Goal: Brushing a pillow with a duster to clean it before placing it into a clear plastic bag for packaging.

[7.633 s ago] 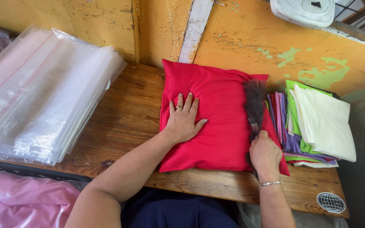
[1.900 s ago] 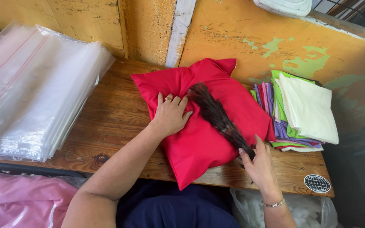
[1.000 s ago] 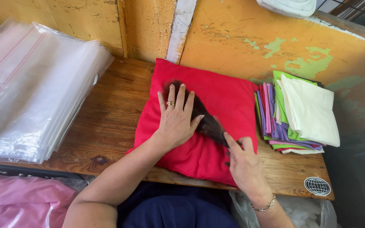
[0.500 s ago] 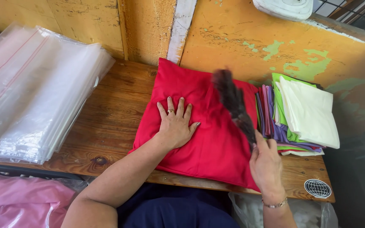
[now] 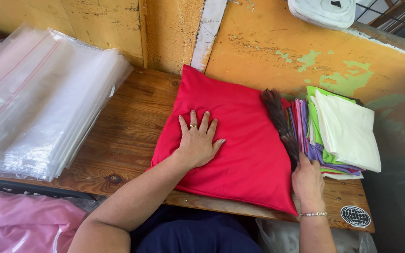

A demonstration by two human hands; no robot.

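Swept rightward, our dark feather duster (image 5: 280, 122) sits clenched in our right hand (image 5: 308, 180); our left hand (image 5: 197, 143) presses open-fingered on the red square fabric cushion (image 5: 244, 154).

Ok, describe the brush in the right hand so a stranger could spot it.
On the wooden bench, find the red cushion. Along its right edge, the right hand grips a dark feathery brush: the only bristly thing there, beside flat folded cloths.

stack of clear plastic bags (image 5: 43, 103) on wooden bench (image 5: 127, 136), left | folded cloths (image 5: 333, 131), white piece on top, right | pink plastic (image 5: 19, 225) below | white object (image 5: 322, 11) on wall ledge, possibly rolled fabric
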